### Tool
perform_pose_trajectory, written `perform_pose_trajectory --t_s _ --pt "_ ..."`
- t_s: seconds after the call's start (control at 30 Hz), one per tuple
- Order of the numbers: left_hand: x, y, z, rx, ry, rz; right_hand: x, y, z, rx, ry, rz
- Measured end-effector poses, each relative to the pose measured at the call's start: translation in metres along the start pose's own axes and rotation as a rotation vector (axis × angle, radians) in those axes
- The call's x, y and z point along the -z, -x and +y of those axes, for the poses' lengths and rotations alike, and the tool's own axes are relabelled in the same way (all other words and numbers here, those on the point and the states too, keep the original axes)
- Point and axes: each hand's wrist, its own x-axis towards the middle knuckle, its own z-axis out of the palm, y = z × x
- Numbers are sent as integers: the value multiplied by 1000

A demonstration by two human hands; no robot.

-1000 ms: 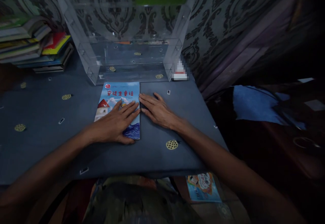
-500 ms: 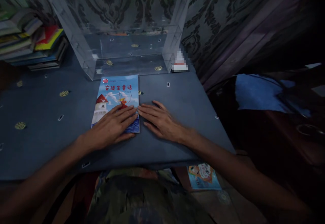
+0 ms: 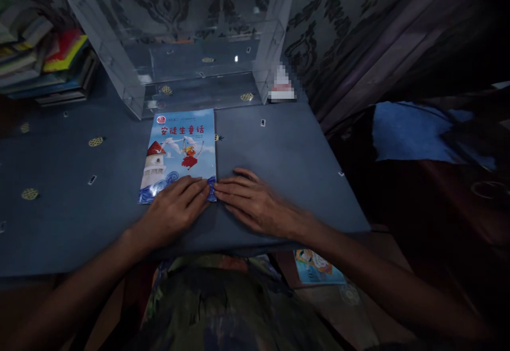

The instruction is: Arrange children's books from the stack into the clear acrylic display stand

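The book lies face up between the clear rack and the front edge of the table. The left hand rests flat across its lower part, seemingly steadying it; the right hand, fingers outstretched, meets its side, perhaps guarding alignment.

The table holds a blue book, clear rack and stacked books.
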Motion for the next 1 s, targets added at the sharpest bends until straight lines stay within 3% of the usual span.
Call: perform_pose_trajectory --t_s 0.57,0.8,1.0 --pt "7 -3 -3 11 47 -61 4 -3 5 -155 -287 7" --pt "7 -2 -5 30 82 -95 6 -4 4 -154 -294 27" --pt "4 0 -2 14 42 -48 4 -3 5 -128 -248 24"
